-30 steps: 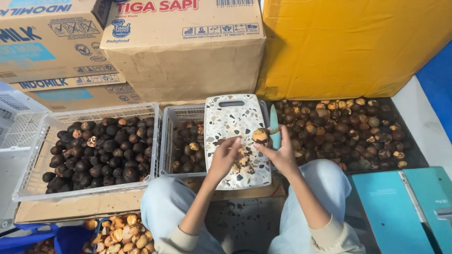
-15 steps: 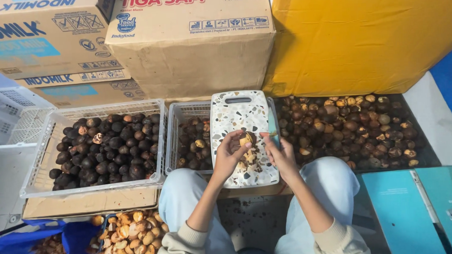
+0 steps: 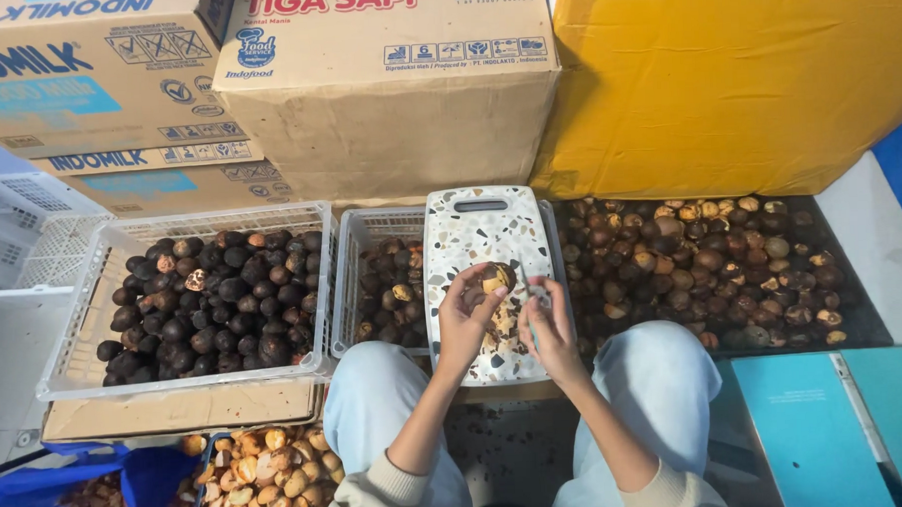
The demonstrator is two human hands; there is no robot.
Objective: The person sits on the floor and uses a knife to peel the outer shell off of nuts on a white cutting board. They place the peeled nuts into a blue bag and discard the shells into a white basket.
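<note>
Starting on the far left there's an empty white crate (image 3: 21, 234), and next to it a white plastic basket (image 3: 84, 336) packed with dark round fruits (image 3: 208, 302), nearly black, a few showing pale cut spots. That basket sits on a flattened sheet of cardboard (image 3: 176, 405). Below it, in the bottom left corner, a blue bag (image 3: 144, 479) and a pile of peeled tan pieces (image 3: 259, 475).

Moving right, a smaller white basket (image 3: 357, 277) holds more of the dark fruits, and a speckled terrazzo-pattern cutting board (image 3: 475, 233) lies across its right side. The left hand (image 3: 463, 318) is over the board, fingers curled around a partly peeled fruit (image 3: 494, 278), so that fruit is up off the board, pinched at the fingertips. Peel scraps (image 3: 500, 322) lie on the board just under it.

The right hand (image 3: 545, 325) is just beside the left, fingers clenched on the handle of a small knife (image 3: 539, 296), of which only a pale sliver shows near the fruit.

Right of the board is a big loose heap of brown fruits (image 3: 711, 264) on the floor. Behind everything are stacked cardboard boxes (image 3: 385, 86) and a yellow-wrapped box (image 3: 725, 74). Bottom right, a teal flat box (image 3: 827, 425)
</note>
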